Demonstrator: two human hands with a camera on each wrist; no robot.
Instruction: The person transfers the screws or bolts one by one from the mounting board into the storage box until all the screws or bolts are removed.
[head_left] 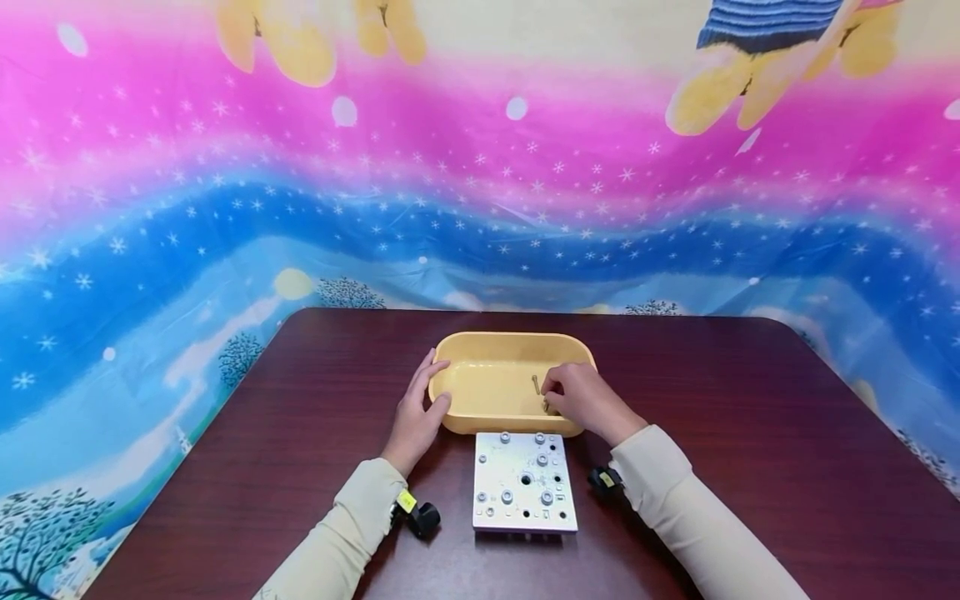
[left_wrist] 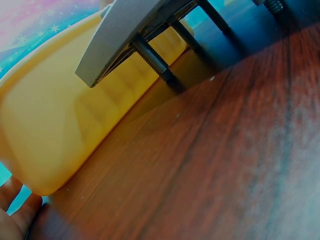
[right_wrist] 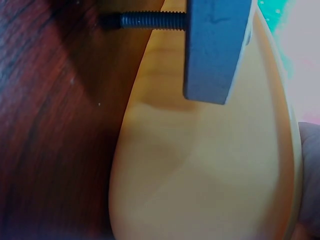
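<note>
On the desk (head_left: pixel 337 367), with yellow tray (head_left: pixel 483 387) just beyond metal plate (head_left: pixel 504 475). Gripping tray's left rim with left hand (head_left: pixel 416 408); inside it with right hand (head_left: pixel 585 396) bent, cannot tell whether pinching. Seemingly partway, with several bolts (head_left: pixel 507 497) seated, bare holes (head_left: pixel 557 479) and loose screws (head_left: pixel 536 383) left.

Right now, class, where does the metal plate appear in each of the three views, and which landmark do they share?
Head: the metal plate is low, slightly right of center, just below the yellow tray.
Left wrist: the metal plate is at the top, cut off by the upper edge.
Right wrist: the metal plate is upper right of center, also cut off above.
Shared landmark: the yellow tray, behind the plate in both wrist views.
</note>
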